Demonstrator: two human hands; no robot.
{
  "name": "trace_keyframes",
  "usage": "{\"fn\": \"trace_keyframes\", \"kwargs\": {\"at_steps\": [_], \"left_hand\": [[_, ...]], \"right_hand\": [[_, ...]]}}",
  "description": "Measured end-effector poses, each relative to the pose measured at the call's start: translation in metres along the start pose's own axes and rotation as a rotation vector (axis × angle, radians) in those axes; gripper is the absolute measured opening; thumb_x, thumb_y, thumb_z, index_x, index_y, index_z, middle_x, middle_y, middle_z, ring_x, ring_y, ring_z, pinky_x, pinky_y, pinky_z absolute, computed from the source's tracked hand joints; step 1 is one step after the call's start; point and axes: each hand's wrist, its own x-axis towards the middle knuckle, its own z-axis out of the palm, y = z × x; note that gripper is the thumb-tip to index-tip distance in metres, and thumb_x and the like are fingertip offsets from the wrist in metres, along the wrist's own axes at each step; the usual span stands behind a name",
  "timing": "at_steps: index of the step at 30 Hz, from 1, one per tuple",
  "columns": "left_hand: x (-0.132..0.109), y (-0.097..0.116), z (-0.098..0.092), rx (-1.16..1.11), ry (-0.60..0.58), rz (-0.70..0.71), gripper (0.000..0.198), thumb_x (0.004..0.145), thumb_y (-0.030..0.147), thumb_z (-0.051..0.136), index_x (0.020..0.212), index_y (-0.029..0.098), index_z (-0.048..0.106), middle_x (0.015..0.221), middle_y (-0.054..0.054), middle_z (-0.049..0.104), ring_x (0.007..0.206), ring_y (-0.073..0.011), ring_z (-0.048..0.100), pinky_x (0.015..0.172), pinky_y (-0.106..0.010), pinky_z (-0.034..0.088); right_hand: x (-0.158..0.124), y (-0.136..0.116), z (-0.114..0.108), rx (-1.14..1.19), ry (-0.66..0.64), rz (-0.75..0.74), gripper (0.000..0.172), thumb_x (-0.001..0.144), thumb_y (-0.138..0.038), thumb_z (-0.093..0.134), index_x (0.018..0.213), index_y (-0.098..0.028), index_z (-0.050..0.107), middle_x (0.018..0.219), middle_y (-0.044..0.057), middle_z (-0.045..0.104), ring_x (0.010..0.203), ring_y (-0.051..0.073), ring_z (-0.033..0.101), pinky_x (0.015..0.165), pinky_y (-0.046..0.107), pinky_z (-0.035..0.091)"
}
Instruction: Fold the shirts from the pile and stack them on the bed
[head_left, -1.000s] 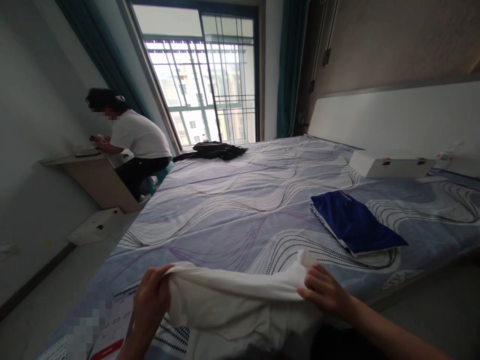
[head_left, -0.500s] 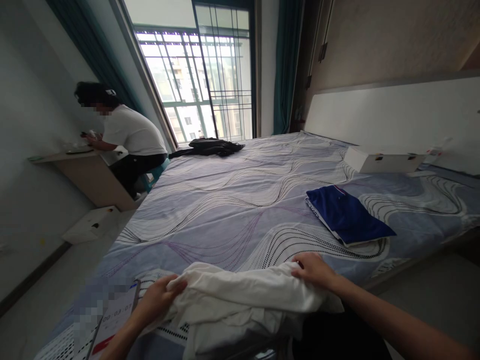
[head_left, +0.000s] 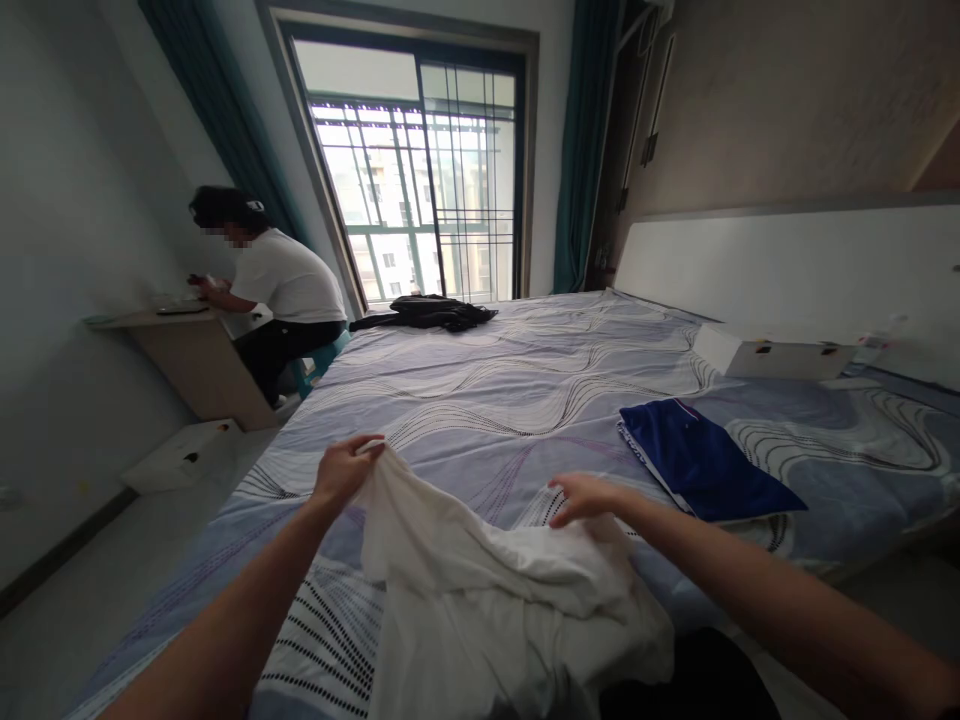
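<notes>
A white garment (head_left: 480, 600), rumpled and soft, hangs and lies over the near edge of the bed. My left hand (head_left: 349, 470) is closed on its upper left corner, lifting that corner into a peak. Over the garment's right part is my right hand (head_left: 589, 498), thumb and fingers apart, close to the fabric; whether it touches the cloth is hard to tell. The lower end of the garment runs out of view near my lap. To the right of my right hand lies a folded blue garment (head_left: 705, 458) with a pale edge.
The bed (head_left: 480, 375) has a grey-blue sheet with wavy lines. A white box (head_left: 787, 355) stands near the headboard (head_left: 780, 260). Black clothing (head_left: 431, 312) lies at the far edge. A person (head_left: 292, 280) sits at a small desk (head_left: 172, 350), with another white box (head_left: 180, 455) on the floor.
My left hand has moved up and away from me, pulling the garment's left corner higher. The right hand has shifted slightly left and forward, and its fingers have opened. The camera has tilted up slightly.
</notes>
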Motion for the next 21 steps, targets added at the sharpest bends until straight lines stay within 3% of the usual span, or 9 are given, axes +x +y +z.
{"fn": "trace_keyframes", "kwargs": {"at_steps": [1, 3, 5, 8, 10, 12, 14, 17, 21], "left_hand": [[0.001, 0.007, 0.004, -0.153, -0.059, -0.036, 0.052, 0.067, 0.039, 0.075, 0.114, 0.017, 0.073, 0.112, -0.012, 0.074, 0.104, -0.0287, 0.068, 0.087, -0.036, 0.053], [-0.003, 0.012, 0.009, -0.416, -0.175, -0.1, 0.072, 0.071, 0.039, 0.075, 0.138, 0.02, 0.057, 0.136, -0.017, 0.062, 0.112, -0.0282, 0.066, 0.091, -0.04, 0.054], [-0.017, 0.001, 0.012, -0.425, -0.213, -0.118, 0.081, 0.074, 0.046, 0.073, 0.147, 0.024, 0.045, 0.152, -0.019, 0.047, 0.128, -0.0308, 0.057, 0.1, -0.044, 0.05], [-0.057, -0.041, 0.023, -0.035, -0.217, -0.092, 0.087, 0.07, 0.063, 0.07, 0.142, 0.018, 0.05, 0.155, -0.02, 0.041, 0.142, -0.0376, 0.04, 0.112, -0.053, 0.038], [-0.092, -0.074, 0.036, 0.214, -0.257, -0.076, 0.089, 0.062, 0.068, 0.071, 0.131, 0.012, 0.058, 0.152, -0.024, 0.044, 0.142, -0.0424, 0.038, 0.114, -0.058, 0.033], [-0.123, -0.101, 0.047, 0.345, -0.2, 0.076, 0.075, 0.061, 0.066, 0.073, 0.115, 0.015, 0.066, 0.149, -0.022, 0.049, 0.143, -0.0427, 0.036, 0.118, -0.059, 0.026], [-0.141, -0.115, 0.051, 0.318, -0.133, 0.205, 0.051, 0.072, 0.063, 0.064, 0.099, 0.021, 0.069, 0.132, -0.016, 0.065, 0.133, -0.0381, 0.05, 0.115, -0.054, 0.034], [-0.142, -0.11, 0.04, 0.108, -0.083, 0.111, 0.043, 0.082, 0.064, 0.051, 0.088, 0.024, 0.065, 0.093, -0.008, 0.074, 0.094, -0.0292, 0.068, 0.088, -0.043, 0.055], [-0.13, -0.078, 0.016, -0.346, -0.098, -0.26, 0.051, 0.071, 0.065, 0.066, 0.096, 0.022, 0.061, 0.084, -0.005, 0.073, 0.077, -0.0257, 0.07, 0.067, -0.036, 0.057]], "right_hand": [[-0.002, 0.001, 0.018, -0.023, -0.06, -0.026, 0.045, 0.049, -0.028, 0.091, 0.091, -0.024, 0.076, 0.081, 0.001, 0.073, 0.075, 0.02, 0.065, 0.068, 0.025, 0.045], [-0.005, 0.006, 0.042, -0.055, -0.072, -0.061, 0.02, 0.064, -0.027, 0.081, 0.083, -0.022, 0.075, 0.078, 0.002, 0.073, 0.074, 0.019, 0.065, 0.069, 0.026, 0.044], [-0.003, 0.015, 0.044, -0.061, -0.03, -0.08, 0.01, 0.079, -0.027, 0.067, 0.076, -0.02, 0.074, 0.077, 0.003, 0.073, 0.075, 0.018, 0.064, 0.069, 0.025, 0.042], [0.005, 0.027, 0.018, -0.046, 0.062, -0.061, 0.031, 0.089, -0.036, 0.054, 0.072, -0.018, 0.072, 0.075, 0.005, 0.071, 0.074, 0.018, 0.062, 0.067, 0.026, 0.04], [0.01, 0.035, -0.004, -0.037, 0.073, -0.034, 0.045, 0.091, -0.049, 0.049, 0.067, -0.018, 0.069, 0.071, 0.006, 0.069, 0.07, 0.019, 0.061, 0.064, 0.027, 0.038], [0.011, 0.04, -0.021, -0.044, 0.0, -0.053, 0.053, 0.089, -0.062, 0.048, 0.065, -0.019, 0.068, 0.068, 0.005, 0.067, 0.068, 0.02, 0.059, 0.062, 0.027, 0.037], [0.011, 0.043, -0.034, -0.064, -0.117, -0.114, 0.051, 0.081, -0.067, 0.055, 0.066, -0.021, 0.07, 0.068, 0.004, 0.066, 0.067, 0.019, 0.057, 0.062, 0.027, 0.036], [0.008, 0.047, -0.054, -0.082, -0.275, -0.16, 0.044, 0.063, -0.064, 0.075, 0.06, -0.021, 0.069, 0.057, 0.0, 0.059, 0.059, 0.016, 0.052, 0.059, 0.026, 0.034], [0.004, 0.055, -0.079, 0.061, -0.363, -0.07, 0.051, 0.063, -0.068, 0.073, 0.055, -0.018, 0.063, 0.052, -0.001, 0.053, 0.052, 0.013, 0.045, 0.053, 0.026, 0.032]]}}
